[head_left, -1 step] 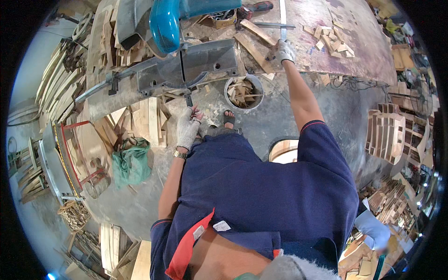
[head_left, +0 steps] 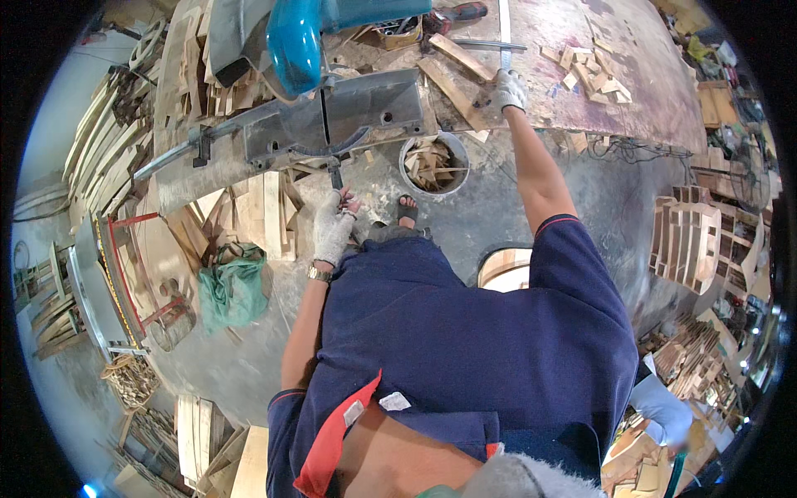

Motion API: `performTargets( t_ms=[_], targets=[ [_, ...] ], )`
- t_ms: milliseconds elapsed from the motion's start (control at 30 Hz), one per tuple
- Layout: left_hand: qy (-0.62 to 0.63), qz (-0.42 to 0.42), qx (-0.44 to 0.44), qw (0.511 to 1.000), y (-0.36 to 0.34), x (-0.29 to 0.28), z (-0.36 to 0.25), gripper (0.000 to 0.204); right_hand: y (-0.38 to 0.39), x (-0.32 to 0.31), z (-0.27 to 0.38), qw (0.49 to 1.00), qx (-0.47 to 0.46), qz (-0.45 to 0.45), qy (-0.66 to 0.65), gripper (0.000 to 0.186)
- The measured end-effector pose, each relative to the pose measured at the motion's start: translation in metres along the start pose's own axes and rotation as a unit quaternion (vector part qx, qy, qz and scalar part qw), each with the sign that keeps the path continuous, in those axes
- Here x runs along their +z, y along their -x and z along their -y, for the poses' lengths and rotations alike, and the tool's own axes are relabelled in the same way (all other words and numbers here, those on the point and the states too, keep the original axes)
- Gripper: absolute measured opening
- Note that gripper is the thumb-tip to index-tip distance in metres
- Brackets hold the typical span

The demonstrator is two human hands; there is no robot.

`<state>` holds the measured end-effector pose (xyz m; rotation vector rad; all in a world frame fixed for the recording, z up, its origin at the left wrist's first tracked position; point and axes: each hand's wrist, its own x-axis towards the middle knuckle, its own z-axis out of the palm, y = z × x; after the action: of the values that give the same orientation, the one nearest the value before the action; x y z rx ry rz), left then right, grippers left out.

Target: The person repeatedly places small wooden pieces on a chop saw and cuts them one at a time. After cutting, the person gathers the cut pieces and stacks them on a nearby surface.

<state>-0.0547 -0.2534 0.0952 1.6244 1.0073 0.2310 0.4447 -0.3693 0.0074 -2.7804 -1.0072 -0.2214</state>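
While the left hand (head_left: 333, 228) is closed on a saw handle (head_left: 335, 176), a wood strip (head_left: 459, 86), lying diagonally, is pinned under the flattened right hand (head_left: 509, 90).

Free room and obstacles. Bare concrete floor (head_left: 581, 191) lies open at 3 o'clock of the scrap bucket (head_left: 434, 163). The saw base (head_left: 332, 124) and blue saw housing (head_left: 295, 41) block 12 o'clock of the left hand (head_left: 334, 226). Stacked boards (head_left: 266, 212) crowd its 9 o'clock. Offcuts (head_left: 594, 75) clutter the bench (head_left: 647, 100) at 2 o'clock of the right hand (head_left: 509, 90).
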Motion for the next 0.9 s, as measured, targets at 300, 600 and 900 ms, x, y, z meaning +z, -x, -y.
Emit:
performTargets(
  t_ms=[300, 600, 900],
  targets=[
    [-0.057, -0.063, 0.011, 0.996, -0.025, -0.025, 0.017, 0.043, 0.055, -0.042, 0.028, 0.971, -0.139, -0.029, -0.191, 0.024],
    [-0.305, -0.2, 0.172, 0.915, -0.09, -0.061, 0.037, 0.045, 0.085, -0.05, 0.175, 0.93, -0.3, 0.043, -0.208, 0.042],
    [-0.37, -0.222, 0.26, 0.864, -0.162, -0.112, 0.038, 0.025, 0.086, -0.051, 0.223, 0.974, 0.012, -0.04, -0.223, 0.034]
  ],
)
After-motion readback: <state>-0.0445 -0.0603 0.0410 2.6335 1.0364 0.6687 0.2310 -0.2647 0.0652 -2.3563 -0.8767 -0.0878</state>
